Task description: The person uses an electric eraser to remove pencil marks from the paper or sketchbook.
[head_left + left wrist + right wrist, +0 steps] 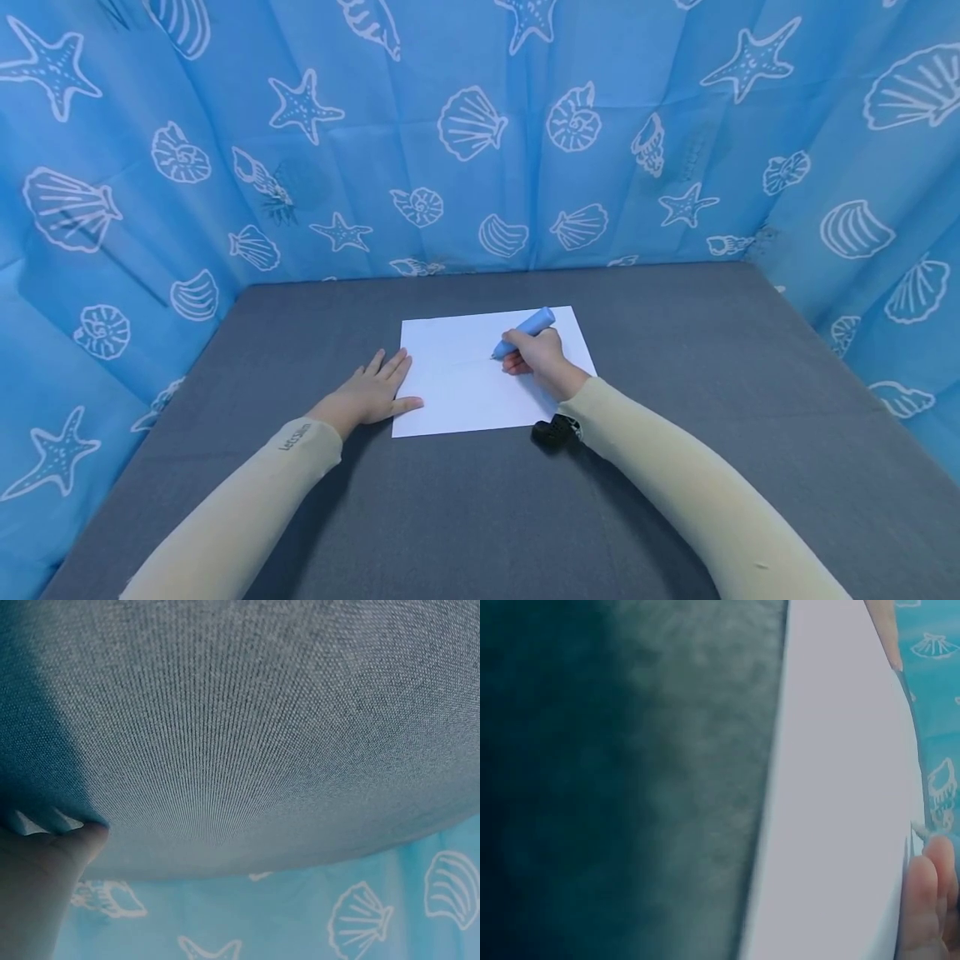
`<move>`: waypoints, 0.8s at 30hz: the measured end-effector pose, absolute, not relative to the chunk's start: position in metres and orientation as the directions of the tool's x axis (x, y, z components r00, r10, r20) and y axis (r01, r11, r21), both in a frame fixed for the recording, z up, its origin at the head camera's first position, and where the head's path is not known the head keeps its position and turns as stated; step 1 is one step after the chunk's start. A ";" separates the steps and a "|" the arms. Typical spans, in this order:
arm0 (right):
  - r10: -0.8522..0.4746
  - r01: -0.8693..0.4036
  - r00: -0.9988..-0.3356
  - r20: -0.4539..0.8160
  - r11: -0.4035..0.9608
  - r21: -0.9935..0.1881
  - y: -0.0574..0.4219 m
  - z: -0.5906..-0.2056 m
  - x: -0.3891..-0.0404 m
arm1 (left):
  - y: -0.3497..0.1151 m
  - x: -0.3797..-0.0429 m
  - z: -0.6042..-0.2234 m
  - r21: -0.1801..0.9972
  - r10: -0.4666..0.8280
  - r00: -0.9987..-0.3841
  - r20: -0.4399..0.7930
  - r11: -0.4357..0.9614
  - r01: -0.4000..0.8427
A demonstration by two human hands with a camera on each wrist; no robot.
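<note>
A sheet of white paper [457, 392] lies on the dark grey tabletop. My right hand [546, 360] grips a thick blue pen [536, 321], its tip pointing down and left at the middle of the sheet. Whether the tip touches the paper I cannot tell. Fingertips [922, 881] of that hand and the pen's pale tip show at the right edge of the right wrist view. With fingers spread, my left hand [369, 392] rests over the sheet's left edge. The left wrist view shows only part of that hand [45, 877]. A faint line crosses the paper left of the pen tip.
Grey cloth covers the table [465, 517]. Blue curtains [405, 158] printed with white shells and starfish hang behind it and at both sides. A small black object [551, 433] sits at my right wrist, by the sleeve cuff.
</note>
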State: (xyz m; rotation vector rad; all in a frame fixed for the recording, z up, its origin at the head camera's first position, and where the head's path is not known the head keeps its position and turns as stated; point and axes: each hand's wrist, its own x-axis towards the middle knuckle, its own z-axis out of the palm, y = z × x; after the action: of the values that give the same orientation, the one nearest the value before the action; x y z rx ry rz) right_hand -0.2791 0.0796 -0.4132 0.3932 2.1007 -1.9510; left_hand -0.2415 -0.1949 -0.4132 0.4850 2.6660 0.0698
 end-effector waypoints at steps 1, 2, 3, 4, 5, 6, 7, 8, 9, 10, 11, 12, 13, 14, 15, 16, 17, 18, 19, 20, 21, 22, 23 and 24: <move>0.028 0.359 -0.933 -0.357 0.064 -0.931 0.079 -0.413 -0.279 | -0.195 -0.242 -0.414 0.126 0.348 -0.847 -0.403 0.937 0.325; 0.027 0.358 -0.934 -0.357 0.062 -0.932 0.079 -0.413 -0.279 | -0.195 -0.242 -0.414 0.125 0.347 -0.847 -0.403 0.937 0.325; 0.029 0.357 -0.934 -0.356 0.062 -0.932 0.079 -0.413 -0.279 | -0.196 -0.242 -0.414 0.127 0.350 -0.846 -0.402 0.936 0.327; 0.031 0.358 -0.934 -0.357 0.062 -0.932 0.079 -0.413 -0.279 | -0.196 -0.243 -0.414 0.123 0.348 -0.845 -0.406 0.937 0.327; 0.033 0.355 -0.935 -0.354 0.060 -0.933 0.080 -0.413 -0.279 | -0.195 -0.242 -0.414 0.126 0.352 -0.845 -0.402 0.936 0.330; 0.034 0.354 -0.935 -0.353 0.058 -0.933 0.080 -0.414 -0.279 | -0.195 -0.242 -0.413 0.132 0.355 -0.845 -0.401 0.935 0.331; 0.033 0.353 -0.936 -0.351 0.057 -0.934 0.080 -0.414 -0.279 | -0.194 -0.242 -0.412 0.136 0.356 -0.844 -0.401 0.934 0.330; 0.032 0.353 -0.936 -0.352 0.058 -0.934 0.080 -0.414 -0.279 | -0.194 -0.241 -0.411 0.127 0.354 -0.844 -0.404 0.935 0.331; 0.030 0.353 -0.935 -0.352 0.060 -0.933 0.080 -0.414 -0.279 | -0.194 -0.241 -0.411 0.128 0.354 -0.843 -0.404 0.935 0.332; 0.028 0.354 -0.935 -0.353 0.063 -0.933 0.080 -0.414 -0.279 | -0.193 -0.240 -0.410 0.132 0.355 -0.844 -0.403 0.935 0.330; 0.026 0.357 -0.934 -0.356 0.066 -0.932 0.080 -0.414 -0.279 | -0.193 -0.240 -0.409 0.138 0.357 -0.844 -0.400 0.934 0.330; 0.027 0.361 -0.933 -0.360 0.070 -0.930 0.080 -0.414 -0.279 | -0.193 -0.240 -0.409 0.136 0.354 -0.845 -0.401 0.935 0.328; 0.028 0.360 -0.933 -0.359 0.070 -0.930 0.080 -0.414 -0.279 | -0.193 -0.240 -0.409 0.131 0.351 -0.846 -0.401 0.936 0.326; 0.029 0.358 -0.934 -0.357 0.069 -0.931 0.080 -0.414 -0.280 | -0.194 -0.241 -0.411 0.128 0.350 -0.848 -0.397 0.936 0.327; 0.030 0.357 -0.934 -0.355 0.072 -0.932 0.079 -0.414 -0.280 | -0.194 -0.242 -0.413 0.128 0.350 -0.850 -0.394 0.936 0.327; 0.030 0.355 -0.935 -0.354 0.071 -0.932 0.079 -0.414 -0.280 | -0.194 -0.243 -0.413 0.128 0.350 -0.851 -0.392 0.937 0.326; 0.029 0.355 -0.935 -0.354 0.074 -0.932 0.079 -0.414 -0.280 | -0.194 -0.243 -0.413 0.130 0.350 -0.851 -0.392 0.937 0.325; 0.029 0.354 -0.935 -0.352 0.075 -0.932 0.079 -0.414 -0.280 | -0.194 -0.243 -0.414 0.122 0.346 -0.851 -0.396 0.938 0.325; 0.028 0.351 -0.936 -0.350 0.073 -0.934 0.079 -0.415 -0.280 | -0.194 -0.243 -0.414 0.128 0.348 -0.851 -0.394 0.937 0.324; 0.026 0.347 -0.938 -0.346 0.070 -0.935 0.079 -0.415 -0.280 | -0.194 -0.244 -0.415 0.122 0.346 -0.850 -0.397 0.938 0.325; 0.023 0.344 -0.939 -0.343 0.070 -0.936 0.079 -0.415 -0.280 | -0.193 -0.243 -0.413 0.122 0.345 -0.849 -0.400 0.938 0.324; 0.021 0.343 -0.939 -0.343 0.070 -0.937 0.079 -0.415 -0.280 | -0.193 -0.242 -0.412 0.120 0.343 -0.848 -0.404 0.939 0.323; 0.021 0.345 -0.939 -0.344 0.073 -0.936 0.080 -0.414 -0.280 | -0.193 -0.242 -0.412 0.121 0.345 -0.847 -0.404 0.938 0.324; 0.023 0.345 -0.939 -0.344 0.073 -0.936 0.080 -0.414 -0.280 | -0.193 -0.242 -0.412 0.119 0.346 -0.848 -0.401 0.938 0.327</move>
State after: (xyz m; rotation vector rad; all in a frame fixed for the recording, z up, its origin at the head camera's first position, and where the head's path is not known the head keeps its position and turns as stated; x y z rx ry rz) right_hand -0.2795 0.0795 -0.4144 0.3715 2.1107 -1.9535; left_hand -0.2421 -0.1934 -0.4124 0.4860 2.6679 0.0637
